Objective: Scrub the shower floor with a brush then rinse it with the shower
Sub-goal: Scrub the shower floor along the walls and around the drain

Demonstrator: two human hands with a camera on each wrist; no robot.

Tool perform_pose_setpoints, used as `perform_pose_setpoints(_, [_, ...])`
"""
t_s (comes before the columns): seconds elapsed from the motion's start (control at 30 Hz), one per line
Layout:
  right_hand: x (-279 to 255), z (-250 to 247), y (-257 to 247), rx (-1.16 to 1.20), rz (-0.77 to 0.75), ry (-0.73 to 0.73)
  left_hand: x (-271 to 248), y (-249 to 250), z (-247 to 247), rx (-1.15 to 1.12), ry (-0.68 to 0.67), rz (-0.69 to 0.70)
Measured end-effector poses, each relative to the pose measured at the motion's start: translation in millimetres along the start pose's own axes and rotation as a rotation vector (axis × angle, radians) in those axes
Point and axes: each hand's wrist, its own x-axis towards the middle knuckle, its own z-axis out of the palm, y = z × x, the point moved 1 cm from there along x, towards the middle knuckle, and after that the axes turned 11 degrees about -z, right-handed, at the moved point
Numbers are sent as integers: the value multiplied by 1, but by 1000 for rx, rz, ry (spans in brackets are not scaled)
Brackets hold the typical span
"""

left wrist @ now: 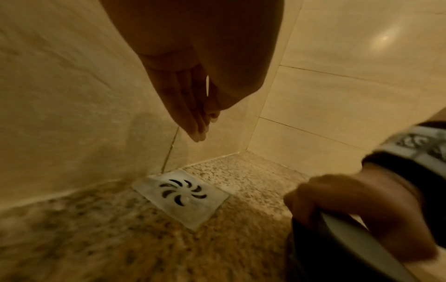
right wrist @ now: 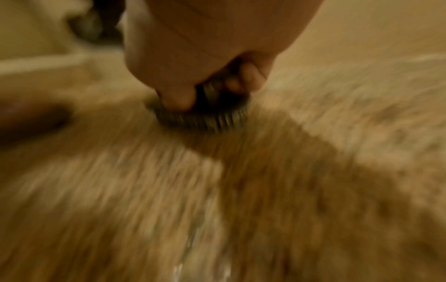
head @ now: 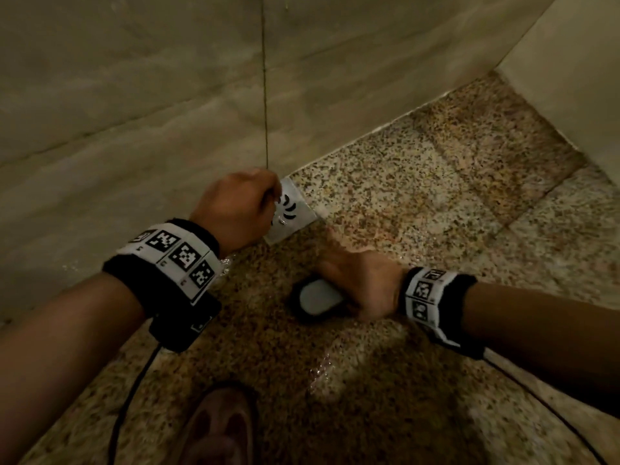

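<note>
Across the lower half of the head view lies the wet speckled floor (head: 419, 182), meeting beige wall tiles (head: 134, 95) that fill the upper left. A square metal drain (head: 292, 213) sits at centre, against the wall. Just below and right of it, the right hand (head: 365, 283) curls around a dark brush (head: 315, 298) with a pale grey top, bristles down on the floor; the brush juts out left of the knuckles. The left hand (head: 235, 209) hangs above the drain's left edge, holding nothing, fingers loosely extended downward in the left wrist view. A foot (head: 218, 427) shows at bottom centre.
</note>
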Motion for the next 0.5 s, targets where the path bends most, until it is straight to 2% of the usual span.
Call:
perform_pose_setpoints(0.07, [12,-10,11,20,135,42,3,10,7,6,-37,19])
perform_pose_setpoints(0.17, [42,-36,52,-45,500,109,8,23,11,22,-81,28])
perform_pose_setpoints(0.23, [52,-52,60,-108,545,124,10,30,10,15,-69,57])
perform_pose_setpoints(0.3, [46,-57,44,-59,448,185,11,29,8,3,-48,58])
perform_pose_setpoints(0.37, [29,-46,17,14,246,238,11,23,5,1,-37,35])
perform_pose_setpoints(0.43, [11,-23,-9,-7,12,111,11,18,5,-3,-42,15])
perform_pose_setpoints(0.47, [7,-10,-16,-14,-64,9,11,16,6,0,-45,13])
perform_pose_setpoints(0.5, [4,0,-16,-7,-63,-82,12,16,7,0,-52,13])
